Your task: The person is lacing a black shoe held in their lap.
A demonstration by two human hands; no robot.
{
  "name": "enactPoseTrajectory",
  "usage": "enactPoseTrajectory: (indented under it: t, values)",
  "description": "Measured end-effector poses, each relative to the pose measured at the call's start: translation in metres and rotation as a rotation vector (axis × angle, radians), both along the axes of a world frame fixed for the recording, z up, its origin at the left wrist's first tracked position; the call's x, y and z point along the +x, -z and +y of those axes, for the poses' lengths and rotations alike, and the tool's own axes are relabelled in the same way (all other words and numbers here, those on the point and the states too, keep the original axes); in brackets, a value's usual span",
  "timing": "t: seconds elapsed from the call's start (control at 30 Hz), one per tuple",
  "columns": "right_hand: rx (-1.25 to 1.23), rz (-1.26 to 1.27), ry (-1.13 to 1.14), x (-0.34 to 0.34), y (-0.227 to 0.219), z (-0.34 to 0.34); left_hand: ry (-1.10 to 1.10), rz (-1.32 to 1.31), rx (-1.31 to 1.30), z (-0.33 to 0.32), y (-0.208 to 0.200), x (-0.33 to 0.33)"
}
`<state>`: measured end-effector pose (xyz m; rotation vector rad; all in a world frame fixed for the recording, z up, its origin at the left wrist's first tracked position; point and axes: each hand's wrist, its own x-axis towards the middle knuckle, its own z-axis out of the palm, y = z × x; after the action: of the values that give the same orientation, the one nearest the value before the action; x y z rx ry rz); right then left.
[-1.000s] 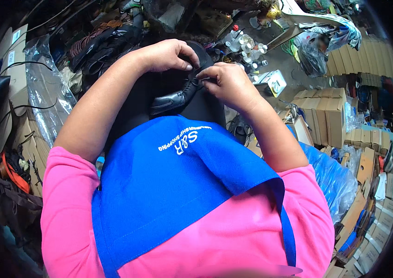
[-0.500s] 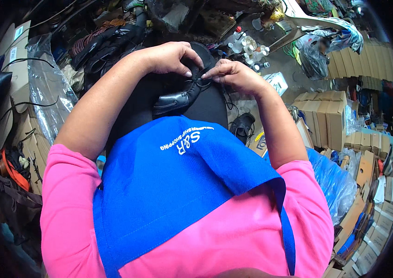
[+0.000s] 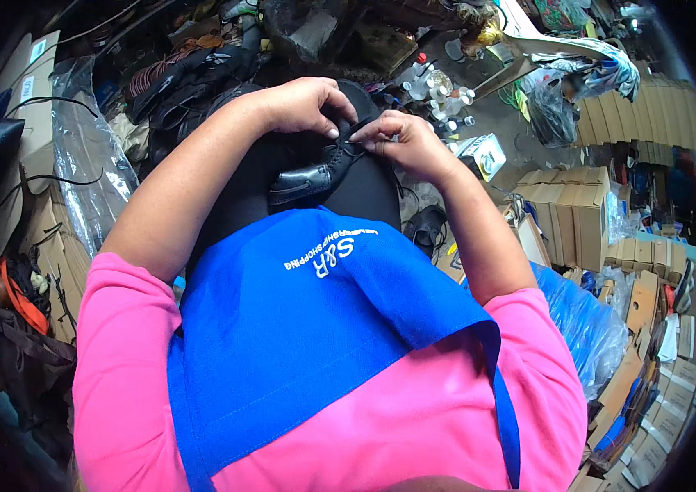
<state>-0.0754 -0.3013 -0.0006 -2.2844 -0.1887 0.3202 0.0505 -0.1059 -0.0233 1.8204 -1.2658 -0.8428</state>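
Blue apron cloth over a pink shirt fills the nearest part of the view and hides whatever lies directly below the chest; both bare forearms run up from it toward the middle of the picture; there a black leather shoe lies on the person's dark lap, toe pointing to the person's left and lace area up toward the hands; the left hand is curled over the top of the shoe, fingers bent and pinching at the lace; the right hand is closed too, its fingertips pinched on the lace just beside the left thumb, so the two hands nearly touch above the shoe; to the right of the lap, lower down, a dark sandal lies on the floor, and stacks of cardboard boxes stand beyond the right forearm, with blue plastic wrap nearer the elbow; on the left, clear plastic sheeting drapes over more cartons; farther off, past the hands, a heap of dark shoes and small white bottles crowd the cluttered ground.
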Motion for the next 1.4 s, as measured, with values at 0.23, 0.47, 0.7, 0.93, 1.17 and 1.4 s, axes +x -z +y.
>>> enactPoseTrajectory:
  t: [0.23,0.47,0.7,0.93,1.17,1.4]
  values:
    - [-0.102,0.056,-0.18,0.011,-0.025,-0.009,0.017,-0.087,-0.003,-0.002,-0.003,-0.003]
    - [-0.25,0.116,-0.195,0.007,-0.041,-0.006,0.012,-0.129,0.039,-0.008,-0.001,-0.003]
    - [-0.243,0.014,-0.108,0.0,-0.027,-0.003,0.017,-0.092,0.007,-0.01,-0.001,-0.002]
    - [0.052,0.134,-0.098,0.01,0.003,-0.026,0.016,-0.063,0.015,-0.009,-0.001,-0.001]
    - [-0.129,-0.114,0.02,-0.004,-0.004,0.009,-0.284,-0.31,-0.066,0.005,0.001,-0.023]
    - [-0.277,-0.373,-0.029,-0.028,-0.003,0.011,-0.561,-0.691,0.124,0.116,-0.005,-0.003]
